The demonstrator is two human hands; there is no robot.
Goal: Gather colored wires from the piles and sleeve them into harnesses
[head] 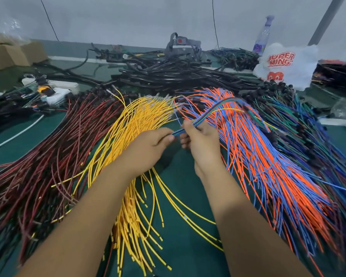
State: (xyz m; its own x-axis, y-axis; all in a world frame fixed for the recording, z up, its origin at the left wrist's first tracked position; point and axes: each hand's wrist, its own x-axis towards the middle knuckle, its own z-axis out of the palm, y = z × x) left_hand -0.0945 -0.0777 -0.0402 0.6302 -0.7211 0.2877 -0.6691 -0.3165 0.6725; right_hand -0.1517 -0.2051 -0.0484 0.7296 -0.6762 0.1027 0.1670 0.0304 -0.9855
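Observation:
My right hand (200,140) grips a small bundle of gathered wires (214,111), blue, green and yellow, that arcs up and right over the orange and blue pile (268,166). The fingertips of my left hand (148,150) pinch the near end of that bundle, just left of my right hand. Below my hands fans the yellow wire pile (132,196). A dark red wire pile (48,166) spreads to the left, and a blue and green pile (318,136) lies at the far right.
A heap of black sleeved harnesses (168,74) lies at the back of the green table (180,196). Behind it stand a white printed plastic bag (284,64) and a bottle (263,35). Cardboard boxes (10,54) sit at the back left.

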